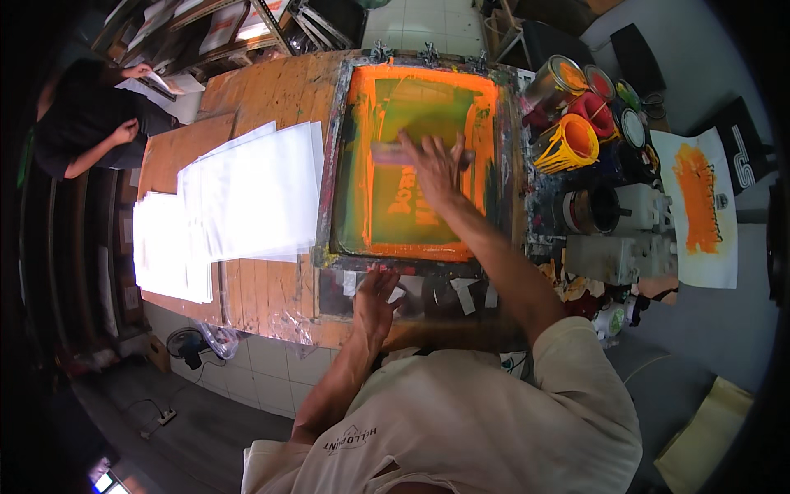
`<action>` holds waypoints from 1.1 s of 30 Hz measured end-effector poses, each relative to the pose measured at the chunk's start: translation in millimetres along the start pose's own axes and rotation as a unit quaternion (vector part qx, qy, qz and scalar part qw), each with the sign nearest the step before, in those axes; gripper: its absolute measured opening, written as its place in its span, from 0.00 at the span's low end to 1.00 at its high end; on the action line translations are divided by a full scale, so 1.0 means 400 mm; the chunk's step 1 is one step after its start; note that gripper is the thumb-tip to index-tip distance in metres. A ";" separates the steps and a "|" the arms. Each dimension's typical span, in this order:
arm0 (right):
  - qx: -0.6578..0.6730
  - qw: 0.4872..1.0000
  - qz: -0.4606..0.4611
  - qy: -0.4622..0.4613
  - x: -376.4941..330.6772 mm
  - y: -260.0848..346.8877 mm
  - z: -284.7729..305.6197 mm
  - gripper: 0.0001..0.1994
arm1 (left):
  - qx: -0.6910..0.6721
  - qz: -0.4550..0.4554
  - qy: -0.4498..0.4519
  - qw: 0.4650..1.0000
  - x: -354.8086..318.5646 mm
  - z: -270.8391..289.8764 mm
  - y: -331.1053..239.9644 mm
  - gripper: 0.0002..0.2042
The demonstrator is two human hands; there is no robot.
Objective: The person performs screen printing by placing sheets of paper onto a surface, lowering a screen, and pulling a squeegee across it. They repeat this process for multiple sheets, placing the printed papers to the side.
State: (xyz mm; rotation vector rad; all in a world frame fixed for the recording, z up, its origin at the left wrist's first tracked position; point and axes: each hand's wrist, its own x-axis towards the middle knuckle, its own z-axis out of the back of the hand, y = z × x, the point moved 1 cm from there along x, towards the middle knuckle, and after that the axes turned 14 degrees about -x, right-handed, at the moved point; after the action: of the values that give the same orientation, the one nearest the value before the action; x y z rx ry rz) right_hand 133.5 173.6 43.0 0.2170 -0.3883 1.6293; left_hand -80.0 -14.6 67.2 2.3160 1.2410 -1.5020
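Observation:
A screen-printing frame lies on the wooden table before me, its mesh smeared with orange ink around a greenish middle. My right hand reaches over the mesh and grips a squeegee that lies crosswise on it. Those fingers are spread along the bar and slightly blurred. At the frame's near edge, my left hand rests its fingertips, thumb apart, holding nothing. Pale lettering shows in the mesh just below the squeegee. What lies under the frame is hidden.
White sheets overlap on the wooden table at left. To the right crowd ink cans, one dripping yellow-orange, and plastic jugs. An orange-smeared sheet hangs beyond. Another person stands far left, holding paper.

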 end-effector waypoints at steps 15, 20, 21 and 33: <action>-0.017 0.999 0.030 -0.019 0.243 -0.121 -0.098 0.40 | -0.016 0.008 0.013 1.000 0.020 0.037 0.003 0.15; 0.030 0.997 0.066 -0.007 0.076 -0.043 0.016 0.41 | -0.006 -0.029 0.048 0.998 0.022 0.027 -0.014 0.12; 0.046 0.997 0.065 -0.019 0.024 -0.023 0.063 0.41 | -0.014 -0.031 0.046 0.998 0.017 0.021 -0.020 0.12; 0.042 0.997 0.038 -0.054 -0.089 0.043 0.594 0.35 | -0.029 -0.156 0.305 0.939 -0.110 -0.177 -0.176 0.12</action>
State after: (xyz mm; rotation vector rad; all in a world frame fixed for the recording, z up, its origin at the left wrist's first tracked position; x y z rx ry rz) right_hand 98.9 50.5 247.1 0.3597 -0.4148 1.7141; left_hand -85.3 41.8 160.4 2.7472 1.8322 -0.7843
